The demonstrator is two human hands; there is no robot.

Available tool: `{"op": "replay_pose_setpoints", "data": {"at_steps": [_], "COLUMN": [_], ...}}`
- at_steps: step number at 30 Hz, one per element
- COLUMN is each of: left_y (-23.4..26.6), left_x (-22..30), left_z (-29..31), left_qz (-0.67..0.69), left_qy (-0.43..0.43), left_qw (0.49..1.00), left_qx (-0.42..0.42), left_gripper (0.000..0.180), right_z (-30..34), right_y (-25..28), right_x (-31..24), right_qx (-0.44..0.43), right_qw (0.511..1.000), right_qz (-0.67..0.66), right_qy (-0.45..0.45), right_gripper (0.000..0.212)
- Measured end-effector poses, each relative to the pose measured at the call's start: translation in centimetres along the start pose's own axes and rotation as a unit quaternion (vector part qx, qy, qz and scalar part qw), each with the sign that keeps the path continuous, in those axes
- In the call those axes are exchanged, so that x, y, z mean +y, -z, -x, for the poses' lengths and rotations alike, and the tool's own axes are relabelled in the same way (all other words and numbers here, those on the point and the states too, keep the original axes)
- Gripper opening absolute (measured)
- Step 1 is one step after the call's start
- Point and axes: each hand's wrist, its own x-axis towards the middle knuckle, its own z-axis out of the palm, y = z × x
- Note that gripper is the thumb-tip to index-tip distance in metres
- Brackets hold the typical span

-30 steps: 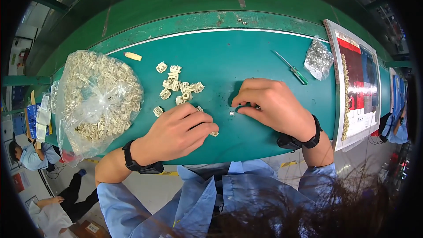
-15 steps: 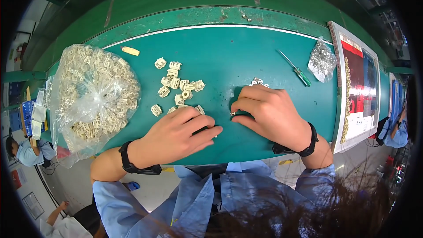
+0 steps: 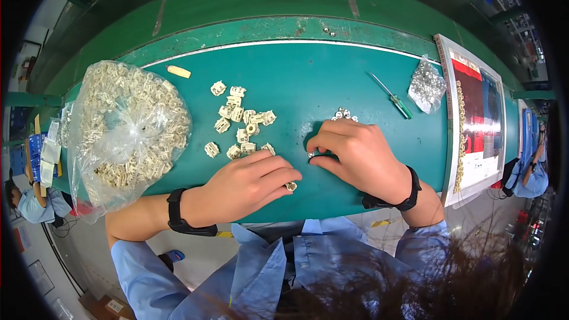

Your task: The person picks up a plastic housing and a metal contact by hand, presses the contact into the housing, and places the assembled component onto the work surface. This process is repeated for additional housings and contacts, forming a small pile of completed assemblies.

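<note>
My left hand [image 3: 246,186] is closed on a small cream plastic part [image 3: 290,186], whose end sticks out past the fingertips. To its right, my right hand [image 3: 358,157] pinches a tiny shiny metal piece [image 3: 310,154] between thumb and forefinger; its exact kind is too small to tell. Several loose cream plastic parts [image 3: 242,136] lie on the green mat [image 3: 296,89] beyond my left hand. Just past my right hand sits a little pile of shiny metal pieces [image 3: 342,114], partly hidden by the knuckles.
A large clear bag of cream parts [image 3: 136,124] stands at the left. On the right are a green-handled screwdriver [image 3: 401,106], a small bag of metal pieces [image 3: 427,86] and a framed board [image 3: 446,124]. A short yellowish stub [image 3: 178,72] lies at the far left of the mat.
My left hand has shifted slightly and the end of the cream part now shows more at its fingertips. The right hand keeps its pinch, moved a little left.
</note>
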Motion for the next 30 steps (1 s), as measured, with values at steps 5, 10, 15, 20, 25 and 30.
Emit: {"op": "replay_pose_setpoints", "data": {"at_steps": [5,10,15,20,25,30], "left_y": [-0.7,-0.3,-1.0,-1.0,-1.2,-1.4], "left_x": [-0.1,0.5,-0.1,-0.4,-0.5,-0.4], "left_z": [0.3,1.1,1.3,1.1,1.1,1.2], "left_qz": [0.012,0.013,-0.027,-0.005,0.013,0.019], "left_qy": [0.001,0.038,0.018,0.029,0.035,0.039], "left_qw": [1.0,0.999,0.999,1.0,0.999,0.999], "left_qx": [0.006,0.0,0.023,0.007,0.019,0.023], "left_gripper": [0.03,0.031,0.03,0.026,0.025,0.027], "right_z": [0.2,-0.2,0.1,0.5,0.6,0.7], "right_y": [-0.2,-0.1,0.5,-0.9,-1.5,-1.7], "right_x": [0.1,-0.1,-1.6,-2.8,-2.4,-2.6], "right_qx": [-0.007,-0.006,-0.006,-0.017,-0.003,-0.001], "right_qw": [1.0,0.999,0.998,0.995,0.994,0.994], "right_qz": [0.011,0.026,-0.059,-0.056,-0.049,-0.038], "right_qy": [0.016,0.024,0.032,0.074,0.098,0.103], "right_gripper": [0.016,0.017,0.019,0.022,0.026,0.026]}}
